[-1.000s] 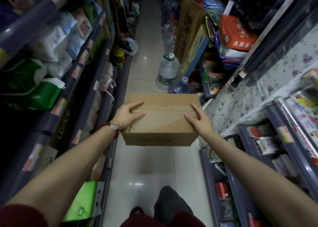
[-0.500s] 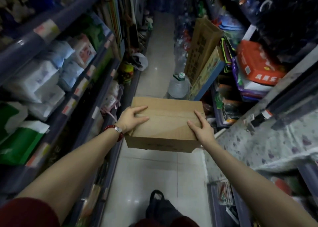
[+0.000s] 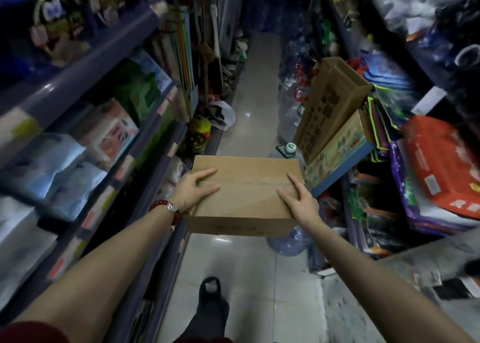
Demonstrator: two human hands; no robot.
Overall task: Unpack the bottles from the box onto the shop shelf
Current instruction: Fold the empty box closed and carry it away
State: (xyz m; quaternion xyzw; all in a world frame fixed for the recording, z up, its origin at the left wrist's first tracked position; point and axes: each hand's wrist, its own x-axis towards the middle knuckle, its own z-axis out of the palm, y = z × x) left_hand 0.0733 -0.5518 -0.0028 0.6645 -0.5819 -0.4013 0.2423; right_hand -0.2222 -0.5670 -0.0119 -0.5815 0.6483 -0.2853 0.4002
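A closed brown cardboard box (image 3: 246, 186) hangs in the air over the aisle floor, its top flaps shut, so no bottles show. My left hand (image 3: 192, 189), with a red bead bracelet at the wrist, grips the box's left edge, two digits lying on the lid. My right hand (image 3: 301, 202) grips the right edge in the same way. The remaining fingers of both hands are hidden behind the box's sides.
Blue shop shelves (image 3: 145, 145) packed with tissue packs line the left. On the right stand a tall leaning carton (image 3: 330, 101), stacked bags (image 3: 439, 171) and large water jugs (image 3: 288, 150), one jug (image 3: 285, 244) just under the box. The narrow tiled aisle (image 3: 254, 88) runs ahead; my foot (image 3: 210, 298) is below.
I have walked forward along the aisle with the box held between both hands. The leaning carton and water jugs are closer, and the view has tilted up a little.
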